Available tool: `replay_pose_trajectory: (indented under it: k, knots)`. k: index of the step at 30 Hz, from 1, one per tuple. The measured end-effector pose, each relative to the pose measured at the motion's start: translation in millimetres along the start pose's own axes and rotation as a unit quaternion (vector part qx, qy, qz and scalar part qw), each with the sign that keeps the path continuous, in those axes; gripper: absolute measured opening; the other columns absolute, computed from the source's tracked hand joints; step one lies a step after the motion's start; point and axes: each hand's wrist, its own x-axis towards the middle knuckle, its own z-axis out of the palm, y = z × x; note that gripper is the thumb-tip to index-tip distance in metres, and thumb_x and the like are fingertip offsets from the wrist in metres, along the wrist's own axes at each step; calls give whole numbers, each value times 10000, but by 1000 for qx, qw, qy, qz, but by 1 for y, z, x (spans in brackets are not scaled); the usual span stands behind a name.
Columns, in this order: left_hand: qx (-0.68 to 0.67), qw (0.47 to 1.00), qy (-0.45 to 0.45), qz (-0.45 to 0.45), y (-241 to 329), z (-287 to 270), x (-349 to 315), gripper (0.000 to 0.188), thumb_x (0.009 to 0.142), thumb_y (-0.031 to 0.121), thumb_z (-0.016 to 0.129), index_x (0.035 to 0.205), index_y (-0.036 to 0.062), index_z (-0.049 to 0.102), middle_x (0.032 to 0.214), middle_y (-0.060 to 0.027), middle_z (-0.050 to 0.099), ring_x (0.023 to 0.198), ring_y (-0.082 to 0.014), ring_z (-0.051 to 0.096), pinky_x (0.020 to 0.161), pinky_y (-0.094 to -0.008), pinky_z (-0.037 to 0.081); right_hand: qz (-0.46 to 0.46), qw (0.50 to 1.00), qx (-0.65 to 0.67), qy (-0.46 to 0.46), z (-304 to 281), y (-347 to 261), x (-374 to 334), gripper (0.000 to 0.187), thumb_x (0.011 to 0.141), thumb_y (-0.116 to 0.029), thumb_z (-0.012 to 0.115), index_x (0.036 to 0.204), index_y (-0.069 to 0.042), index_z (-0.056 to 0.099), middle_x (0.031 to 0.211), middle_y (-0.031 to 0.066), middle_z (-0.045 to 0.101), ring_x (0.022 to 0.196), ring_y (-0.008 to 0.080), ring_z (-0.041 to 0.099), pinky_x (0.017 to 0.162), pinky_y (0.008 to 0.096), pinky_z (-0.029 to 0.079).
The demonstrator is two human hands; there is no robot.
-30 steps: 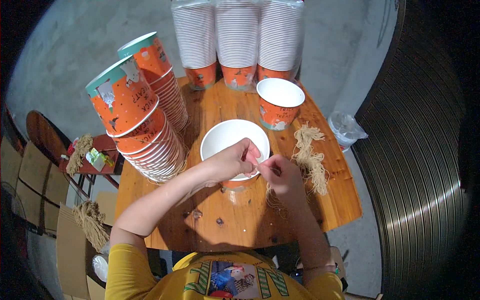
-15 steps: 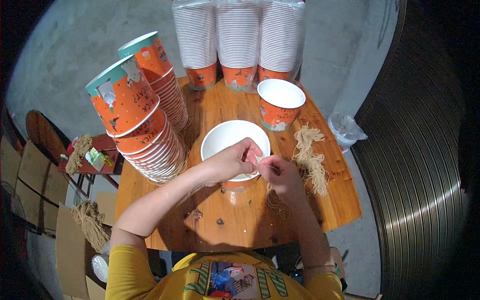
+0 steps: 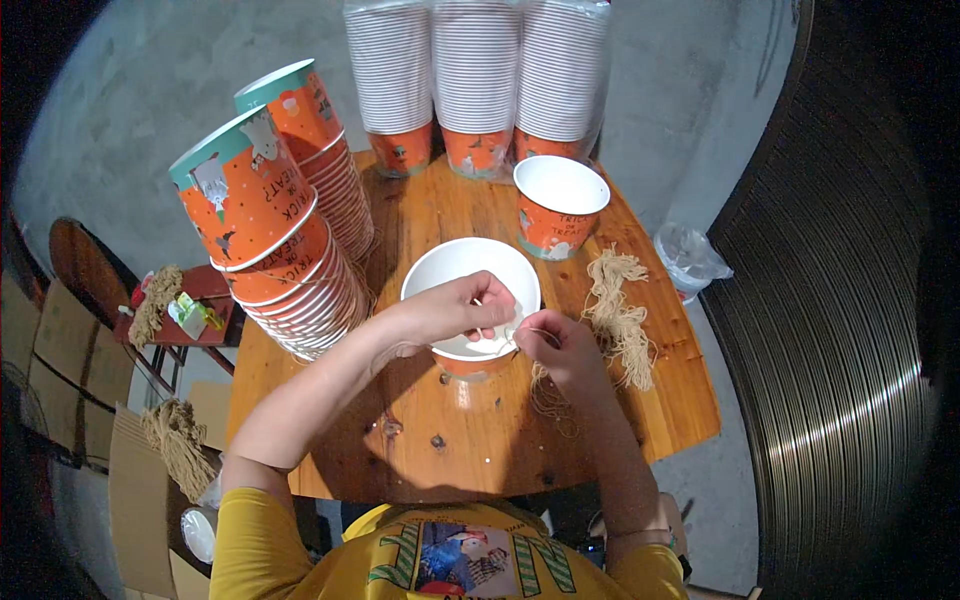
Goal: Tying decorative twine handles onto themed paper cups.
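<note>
A white-lined orange paper bucket [image 3: 425, 285] stands upright on the table before me. My left hand [image 3: 465, 305] reaches over its opening, fingers curled and pinched at its right inner side. At the right rim my right hand [image 3: 560, 345] is closed, thumb and forefinger pinching a thin tan string [image 3: 512, 337]. The string passes between the two hands beside the rim, and more of it hangs in loose loops below my right hand. What my left fingertips grip is partly hidden; the string runs up to them.
Another orange bucket [image 3: 562, 222] stands behind to the right, near bundles of tan string [image 3: 622, 320]. Tilted stacks of nested buckets [image 3: 285, 270] rise at left; plastic-wrapped stacks [image 3: 475, 80] line the back. More string bundles [image 3: 178, 445] lie off the table's left side.
My hands have drawn slightly apart at the rim. My left fingers have loosened a little and moved left, and the string between the hands now shows as a small curve.
</note>
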Motion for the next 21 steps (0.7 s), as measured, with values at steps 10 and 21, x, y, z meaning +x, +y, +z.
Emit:
replay_pose_trajectory:
  k: [10, 21]
  knots:
    - [130, 991, -21, 35, -8, 11, 0, 204, 868, 164, 651, 998, 35, 562, 807, 17, 548, 762, -70, 493, 721, -209, 421, -23, 1000, 0, 9, 0, 5, -2, 166, 864, -179, 620, 861, -17, 582, 694, -2, 557, 671, 69, 495, 627, 245, 428]
    - [184, 980, 45, 61, -7, 18, -13, 126, 886, 137, 587, 924, 20, 616, 816, -34, 590, 742, -99, 530, 684, -257, 449, -42, 998, -36, 33, 2, 3, -5, 161, 877, -195, 619, 864, -42, 573, 671, 3, 523, 651, 69, 476, 606, 247, 423]
